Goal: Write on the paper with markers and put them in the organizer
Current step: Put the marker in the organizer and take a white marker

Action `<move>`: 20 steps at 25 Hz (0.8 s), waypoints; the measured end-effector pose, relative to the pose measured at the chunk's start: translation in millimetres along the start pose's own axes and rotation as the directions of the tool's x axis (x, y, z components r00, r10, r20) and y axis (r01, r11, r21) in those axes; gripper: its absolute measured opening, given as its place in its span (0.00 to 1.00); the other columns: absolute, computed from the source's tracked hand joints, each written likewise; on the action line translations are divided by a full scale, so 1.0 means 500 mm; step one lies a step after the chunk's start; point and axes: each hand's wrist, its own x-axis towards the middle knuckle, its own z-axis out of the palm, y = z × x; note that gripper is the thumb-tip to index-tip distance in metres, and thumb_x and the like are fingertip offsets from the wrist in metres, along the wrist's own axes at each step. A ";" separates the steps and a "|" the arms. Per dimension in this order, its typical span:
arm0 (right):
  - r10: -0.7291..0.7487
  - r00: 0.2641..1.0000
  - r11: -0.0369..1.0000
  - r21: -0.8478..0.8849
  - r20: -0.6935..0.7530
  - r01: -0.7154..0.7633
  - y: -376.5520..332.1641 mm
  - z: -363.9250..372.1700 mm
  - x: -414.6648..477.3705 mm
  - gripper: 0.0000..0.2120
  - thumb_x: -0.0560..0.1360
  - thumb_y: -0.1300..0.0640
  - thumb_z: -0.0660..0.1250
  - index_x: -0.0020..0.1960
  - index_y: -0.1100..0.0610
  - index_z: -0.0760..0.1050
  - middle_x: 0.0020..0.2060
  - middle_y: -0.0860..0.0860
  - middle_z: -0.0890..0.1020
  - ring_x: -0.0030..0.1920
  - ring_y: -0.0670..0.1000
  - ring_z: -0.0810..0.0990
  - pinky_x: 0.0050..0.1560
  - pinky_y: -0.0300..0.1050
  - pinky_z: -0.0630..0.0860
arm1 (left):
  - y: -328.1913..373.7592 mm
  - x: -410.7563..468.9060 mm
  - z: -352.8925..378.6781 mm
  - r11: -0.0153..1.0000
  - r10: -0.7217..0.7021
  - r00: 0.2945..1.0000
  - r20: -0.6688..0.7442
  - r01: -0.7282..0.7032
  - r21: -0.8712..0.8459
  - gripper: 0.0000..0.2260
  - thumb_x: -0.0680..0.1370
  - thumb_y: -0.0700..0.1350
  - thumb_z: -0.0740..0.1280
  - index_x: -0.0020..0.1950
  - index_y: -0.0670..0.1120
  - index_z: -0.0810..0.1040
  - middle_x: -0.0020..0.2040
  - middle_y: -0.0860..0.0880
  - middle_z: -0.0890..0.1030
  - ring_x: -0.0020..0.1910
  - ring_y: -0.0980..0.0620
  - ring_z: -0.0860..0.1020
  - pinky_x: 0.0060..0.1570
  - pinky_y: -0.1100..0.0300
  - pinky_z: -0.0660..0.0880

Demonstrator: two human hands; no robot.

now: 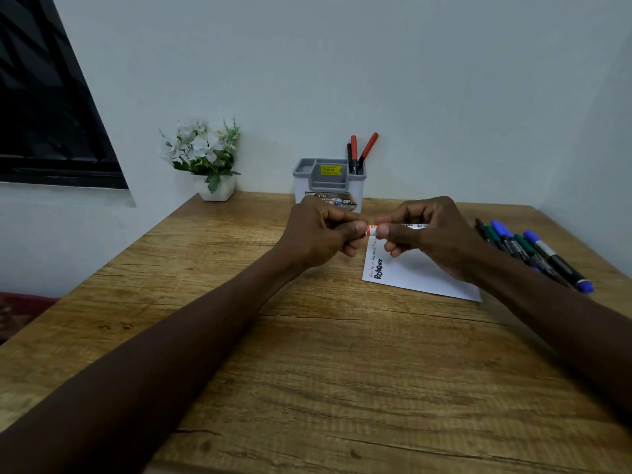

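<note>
Both hands meet above the table's middle, holding one marker (372, 230) level between them. My left hand (319, 232) is closed around its left end, which is hidden in the fist. My right hand (429, 234) grips the white barrel with a red band. Below them lies the white paper (413, 273), with red and black writing near its left edge. The grey organizer (328, 181) stands at the back by the wall, with three markers (359, 153) upright in its right compartment.
Several blue, green and black markers (533, 254) lie in a row at the table's right edge. A small white pot of white flowers (208, 159) stands at the back left. The wooden table (307, 371) meets the wall behind; a dark window frame is far left.
</note>
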 end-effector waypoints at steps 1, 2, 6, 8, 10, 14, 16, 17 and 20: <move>0.005 1.000 1.000 -0.003 -0.003 -0.005 0.001 0.003 -0.003 0.12 0.71 0.58 0.77 0.50 0.64 0.85 0.41 0.62 0.87 0.36 0.54 0.85 0.37 0.42 0.82 | -0.001 -0.001 0.005 1.000 0.002 1.000 -0.002 -0.002 0.022 0.07 0.78 0.37 0.72 0.54 0.36 0.85 0.38 0.39 0.86 0.34 0.43 0.85 0.37 0.53 0.84; 0.012 1.000 1.000 -0.003 -0.004 -0.012 0.003 0.004 -0.006 0.11 0.71 0.58 0.77 0.49 0.64 0.85 0.41 0.61 0.87 0.36 0.53 0.85 0.37 0.42 0.82 | -0.001 -0.002 0.008 0.999 0.002 1.000 0.004 -0.002 0.042 0.07 0.78 0.38 0.72 0.54 0.36 0.85 0.38 0.39 0.86 0.34 0.42 0.85 0.37 0.51 0.84; 0.060 0.998 0.996 -0.067 0.037 -0.057 -0.007 -0.005 -0.003 0.06 0.76 0.58 0.74 0.50 0.59 0.86 0.41 0.55 0.88 0.35 0.51 0.84 0.36 0.42 0.81 | 0.002 -0.001 0.004 0.999 0.035 0.998 0.046 -0.037 0.040 0.09 0.78 0.38 0.72 0.56 0.37 0.85 0.39 0.39 0.86 0.33 0.43 0.85 0.37 0.47 0.85; 0.082 0.988 0.962 -0.271 0.131 -0.044 -0.016 -0.013 0.003 0.08 0.80 0.54 0.70 0.51 0.55 0.87 0.42 0.49 0.88 0.37 0.48 0.83 0.35 0.39 0.79 | 0.002 0.000 0.002 0.999 0.029 0.999 0.032 -0.030 0.023 0.14 0.78 0.39 0.72 0.64 0.39 0.81 0.41 0.41 0.86 0.36 0.45 0.86 0.41 0.47 0.85; 0.089 0.967 0.908 -0.418 0.239 0.019 -0.018 -0.009 0.009 0.12 0.82 0.52 0.66 0.49 0.56 0.87 0.42 0.47 0.88 0.38 0.50 0.82 0.35 0.34 0.76 | -0.001 0.000 0.002 1.000 -0.007 1.000 -0.006 0.007 0.004 0.22 0.78 0.42 0.73 0.72 0.43 0.75 0.42 0.43 0.87 0.37 0.46 0.87 0.43 0.49 0.85; 0.156 0.963 0.912 -0.407 0.218 -0.056 -0.014 -0.003 0.016 0.13 0.84 0.53 0.63 0.57 0.58 0.84 0.45 0.47 0.89 0.44 0.49 0.81 0.39 0.34 0.75 | -0.003 0.004 -0.004 0.984 -0.118 0.988 -0.104 0.102 -0.146 0.24 0.80 0.48 0.70 0.75 0.46 0.70 0.45 0.42 0.87 0.40 0.44 0.87 0.41 0.52 0.84; 0.228 0.956 0.926 -0.344 0.185 -0.155 -0.013 -0.010 0.019 0.12 0.84 0.52 0.63 0.59 0.56 0.82 0.48 0.47 0.89 0.48 0.48 0.82 0.47 0.42 0.76 | -0.005 0.006 -0.009 0.972 -0.180 0.967 -0.180 0.146 -0.187 0.18 0.82 0.53 0.66 0.69 0.47 0.74 0.45 0.42 0.86 0.38 0.43 0.86 0.39 0.47 0.85; 0.251 0.954 0.933 -0.303 0.165 -0.193 -0.013 -0.014 0.020 0.11 0.85 0.53 0.62 0.59 0.55 0.81 0.49 0.47 0.89 0.51 0.49 0.83 0.51 0.47 0.76 | -0.006 0.007 -0.011 0.967 -0.209 0.955 -0.209 0.170 -0.191 0.16 0.83 0.55 0.64 0.66 0.47 0.77 0.44 0.43 0.86 0.37 0.43 0.86 0.38 0.45 0.84; 0.280 0.957 0.954 -0.131 0.078 -0.269 -0.014 -0.026 0.029 0.09 0.85 0.54 0.61 0.61 0.55 0.77 0.51 0.50 0.89 0.57 0.52 0.84 0.58 0.53 0.77 | -0.017 0.005 -0.006 0.977 -0.213 0.942 -0.258 0.205 -0.057 0.10 0.82 0.51 0.67 0.55 0.46 0.82 0.38 0.45 0.86 0.35 0.49 0.85 0.38 0.49 0.84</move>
